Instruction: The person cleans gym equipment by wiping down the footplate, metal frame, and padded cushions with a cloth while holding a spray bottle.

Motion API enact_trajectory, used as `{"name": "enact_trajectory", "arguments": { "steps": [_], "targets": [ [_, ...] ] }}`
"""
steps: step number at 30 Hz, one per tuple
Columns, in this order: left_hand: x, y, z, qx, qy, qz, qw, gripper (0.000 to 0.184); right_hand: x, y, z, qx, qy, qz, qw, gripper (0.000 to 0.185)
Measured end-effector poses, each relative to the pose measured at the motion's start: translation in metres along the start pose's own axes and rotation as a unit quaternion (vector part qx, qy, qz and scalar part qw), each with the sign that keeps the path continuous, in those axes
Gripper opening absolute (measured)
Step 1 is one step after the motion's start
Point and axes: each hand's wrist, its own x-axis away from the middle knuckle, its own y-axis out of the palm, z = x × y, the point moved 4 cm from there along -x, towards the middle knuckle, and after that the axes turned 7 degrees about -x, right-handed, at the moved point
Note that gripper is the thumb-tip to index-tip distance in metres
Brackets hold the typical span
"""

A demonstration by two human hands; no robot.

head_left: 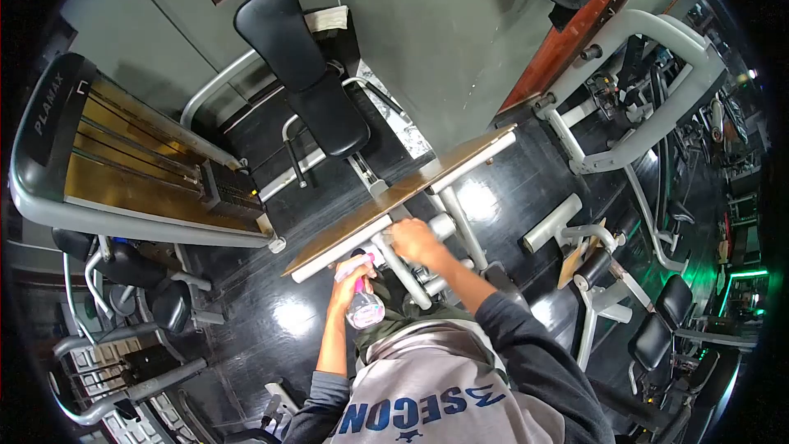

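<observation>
My left hand (352,278) is wrapped around a clear spray bottle (366,312) with a pink trigger head (362,260). The bottle hangs tilted in front of my body, close to the near edge of a long brown board (362,215) on white metal tubing. My right hand (416,242) is closed against the white tubing (396,268) under that board, beside a thick rounded tube end (444,226). What lies inside its fingers, if anything, is hidden from this angle.
A weight-stack machine (123,173) stands at left, with a black padded seat (300,82) behind the board. Grey framed equipment (657,107) is at right. A low padded bench (657,329) stands at lower right. Dark shiny floor (288,312) shows between machines.
</observation>
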Motion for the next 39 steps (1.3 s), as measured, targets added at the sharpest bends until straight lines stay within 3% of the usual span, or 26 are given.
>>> {"name": "enact_trajectory", "arguments": {
  "steps": [2, 7, 9, 11, 13, 14, 15, 17, 19, 25, 31, 34, 37, 39],
  "targets": [
    [0.002, 0.001, 0.001, 0.006, 0.006, 0.009, 1.000, 0.021, 0.009, 0.004, -0.013, -0.079, -0.043, 0.111, 0.990, 0.037],
    [0.008, 0.003, -0.001, -0.007, 0.017, 0.000, 1.000, 0.018, 0.057, -0.013, 0.013, -0.154, -0.050, 0.132, 0.978, 0.040],
    [0.011, 0.002, -0.001, -0.040, 0.031, -0.007, 0.999, 0.016, 0.065, -0.014, 0.013, -0.139, -0.119, 0.183, 0.966, 0.039],
    [0.018, 0.002, 0.001, -0.042, 0.037, 0.009, 0.998, 0.015, 0.071, -0.021, 0.004, -0.148, -0.138, 0.149, 0.968, 0.040],
    [0.026, 0.003, 0.006, -0.045, 0.040, 0.024, 0.998, 0.015, 0.074, -0.027, -0.013, -0.274, -0.108, 0.173, 0.940, 0.040],
    [0.029, 0.003, 0.008, -0.038, 0.033, 0.042, 0.998, 0.015, 0.072, -0.024, -0.021, -0.329, -0.135, 0.232, 0.905, 0.042],
    [0.033, 0.003, 0.008, -0.031, 0.024, 0.060, 0.997, 0.015, 0.066, -0.016, -0.031, -0.331, -0.137, 0.231, 0.905, 0.042],
    [0.036, -0.002, -0.001, -0.021, 0.027, 0.064, 0.997, 0.016, 0.062, -0.013, -0.047, -0.329, -0.158, 0.379, 0.850, 0.043],
    [0.041, -0.005, 0.000, -0.014, 0.030, 0.070, 0.997, 0.016, 0.071, -0.015, -0.059, -0.305, -0.146, 0.377, 0.862, 0.045],
    [0.051, -0.012, -0.002, -0.015, 0.040, 0.077, 0.996, 0.018, 0.096, 0.027, -0.042, -0.176, -0.174, 0.219, 0.944, 0.049],
    [0.057, -0.019, -0.006, 0.005, 0.040, 0.073, 0.997, 0.019, 0.061, 0.008, -0.077, -0.124, -0.208, 0.271, 0.932, 0.045],
    [0.062, -0.026, -0.011, 0.009, 0.043, 0.054, 0.998, 0.020, 0.044, 0.006, -0.096, -0.113, -0.123, 0.294, 0.941, 0.036],
    [0.074, -0.038, -0.012, 0.014, 0.058, 0.048, 0.997, 0.020, 0.051, 0.024, -0.094, -0.129, -0.114, 0.316, 0.933, 0.036],
    [0.088, -0.047, -0.012, 0.000, 0.052, 0.054, 0.997, 0.020, 0.058, 0.033, -0.089, -0.052, -0.065, 0.252, 0.964, 0.036]
  ]
}}
